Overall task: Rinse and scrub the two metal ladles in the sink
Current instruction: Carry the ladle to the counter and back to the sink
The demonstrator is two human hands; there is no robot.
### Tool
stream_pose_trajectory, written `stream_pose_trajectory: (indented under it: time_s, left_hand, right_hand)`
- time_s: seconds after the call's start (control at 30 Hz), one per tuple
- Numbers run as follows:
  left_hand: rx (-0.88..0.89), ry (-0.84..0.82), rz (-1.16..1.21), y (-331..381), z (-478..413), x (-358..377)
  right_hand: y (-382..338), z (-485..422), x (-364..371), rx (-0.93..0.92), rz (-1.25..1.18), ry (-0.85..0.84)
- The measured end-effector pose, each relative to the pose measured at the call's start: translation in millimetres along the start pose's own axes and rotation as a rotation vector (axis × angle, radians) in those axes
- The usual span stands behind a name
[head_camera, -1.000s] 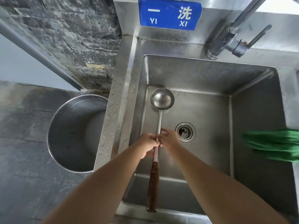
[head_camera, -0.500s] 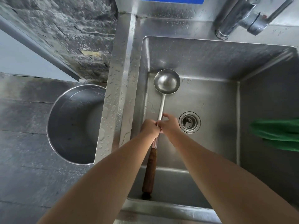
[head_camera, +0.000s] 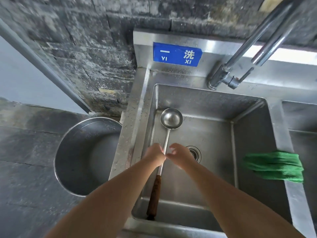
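One metal ladle with a dark wooden handle lies lengthwise in the steel sink, bowl at the far left, handle end near the front wall. My left hand grips its metal shaft at mid-length. My right hand is just right of the shaft, fingers loosely curled and apart from it, holding nothing. Only one ladle is in view.
A tap stands behind the sink at the right, no water running. A green cloth hangs over the divider to a second basin. A large steel pot sits on the floor left of the sink. The drain is partly hidden by my right hand.
My right hand has let go of the ladle shaft and moved slightly right. The left hand keeps its grip. The view has tilted up, showing more wall and tap.
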State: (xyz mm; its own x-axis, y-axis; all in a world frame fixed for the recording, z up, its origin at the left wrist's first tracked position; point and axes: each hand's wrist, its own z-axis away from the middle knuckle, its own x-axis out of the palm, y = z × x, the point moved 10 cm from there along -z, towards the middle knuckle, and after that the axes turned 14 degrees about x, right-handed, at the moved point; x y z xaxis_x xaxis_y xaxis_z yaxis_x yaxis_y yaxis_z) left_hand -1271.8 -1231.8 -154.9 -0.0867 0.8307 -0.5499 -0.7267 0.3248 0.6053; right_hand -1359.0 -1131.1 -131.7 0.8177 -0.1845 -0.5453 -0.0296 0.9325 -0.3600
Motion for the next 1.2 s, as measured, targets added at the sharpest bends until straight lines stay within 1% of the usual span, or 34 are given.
stream_pose_trajectory:
  time_s: [0.1,0.17,0.27,0.37,0.47,0.53,0.67,0.73,0.83,0.93,1.0,1.07,1.13,1.2]
  left_hand:
    - [0.114,0.053,-0.100,26.6,20.8,-28.6]
    - [0.150,0.099,-0.137,36.7,40.8,-50.2]
    - [0.106,0.198,-0.179,34.7,87.9,-84.4]
    - [0.037,0.382,-0.136,13.8,154.1,-117.0]
    - [-0.032,0.526,-0.044,-22.4,231.4,-133.3]
    - [-0.129,0.634,0.001,-58.4,292.9,-136.7]
    - [-0.329,0.779,0.031,-128.3,427.1,-123.0]
    - [-0.446,0.862,0.066,-162.8,500.8,-106.9]
    - [-0.621,0.966,0.107,-210.7,612.5,-68.7]
    - [-0.773,1.061,0.175,-249.0,729.0,-11.3]
    - [-0.863,1.131,0.215,-267.5,807.5,33.5]
    - [-0.964,1.218,0.273,-289.4,892.1,96.0]
    - [-1.046,1.269,0.304,-304.9,960.8,154.6]
    - [-1.130,1.305,0.347,-318.5,1025.7,215.3]
  right_hand:
    - [-21.3,34.7,-27.3,-0.090,0.140,0.028]
    - [-37.2,56.9,-39.8,-0.166,0.208,0.053]
    - [-67.8,94.1,-38.2,-0.333,0.358,0.058]
    - [-98.3,139.7,-23.0,-0.514,0.476,0.066]
    - [-122.1,190.1,13.8,-0.667,0.556,0.017]
    - [-135.0,228.8,49.4,-0.753,0.592,-0.037]
    - [-155.5,324.4,142.4,-0.964,0.712,-0.116]
    - [-154.6,384.2,202.3,-1.097,0.799,-0.182]
    - [-132.2,475.3,294.0,-1.279,0.945,-0.255]
    - [-81.8,573.0,381.4,-1.440,1.059,-0.359]
    - [-38.5,637.4,432.2,-1.524,1.124,-0.434]
    - [22.2,708.8,487.2,-1.610,1.200,-0.525]
    - [79.5,768.8,527.5,-1.681,1.247,-0.593]
    - [141.9,823.9,564.5,-1.712,1.304,-0.675]
